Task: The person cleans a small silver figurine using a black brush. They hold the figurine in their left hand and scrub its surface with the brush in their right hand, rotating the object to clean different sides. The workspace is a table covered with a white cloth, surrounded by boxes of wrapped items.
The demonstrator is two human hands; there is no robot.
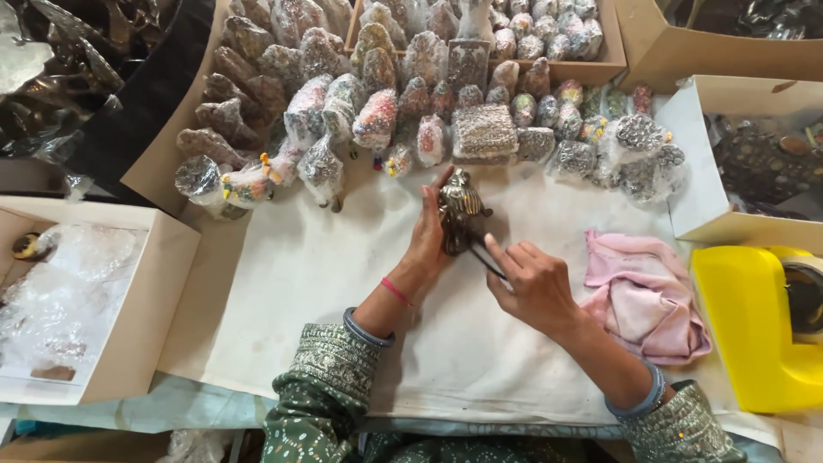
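Dark metal figurine [461, 214] stands upright on the white counter [326, 274], my left hand [429, 231] closed round its left side. My right hand [531, 283], just right, pinches a thin tool [487, 260] angled at its base.

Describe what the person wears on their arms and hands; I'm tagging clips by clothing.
Both arms wear green sleeves with a fine pale dotted pattern and embroidered cuffs, pushed up the forearms. The left hand has a thin pink thread band at the wrist and a grey-blue bangle higher up. The right hand is bare, with a similar grey-blue bangle near the cuff.
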